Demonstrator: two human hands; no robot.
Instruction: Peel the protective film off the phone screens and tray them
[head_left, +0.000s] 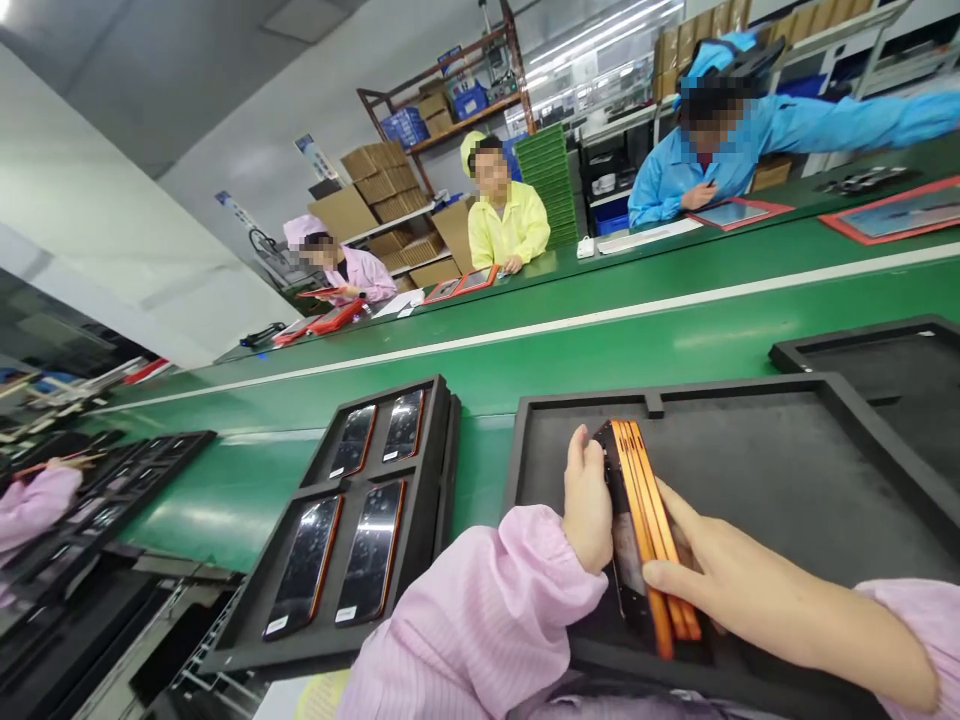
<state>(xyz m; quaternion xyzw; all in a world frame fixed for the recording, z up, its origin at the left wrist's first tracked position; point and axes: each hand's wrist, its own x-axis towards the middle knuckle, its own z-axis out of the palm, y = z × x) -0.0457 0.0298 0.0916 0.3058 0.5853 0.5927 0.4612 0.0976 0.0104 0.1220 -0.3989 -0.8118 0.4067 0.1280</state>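
A stack of several smartphones with orange edges stands on its side between my two hands, above a large black foam tray. My left hand is pressed along the dark face of the nearest phone, its fingers pointing up. From the other side my right hand grips the stack, with the thumb across the orange edges; its other fingers are partly hidden behind the phones. To the left, several dark phones with orange edges and small white labels lie in another black foam tray.
A green conveyor bench runs across the view. Beyond it sit three co-workers in pink, yellow and blue. Another black tray lies at the right. At the far left, a person's pink sleeve reaches over more trays.
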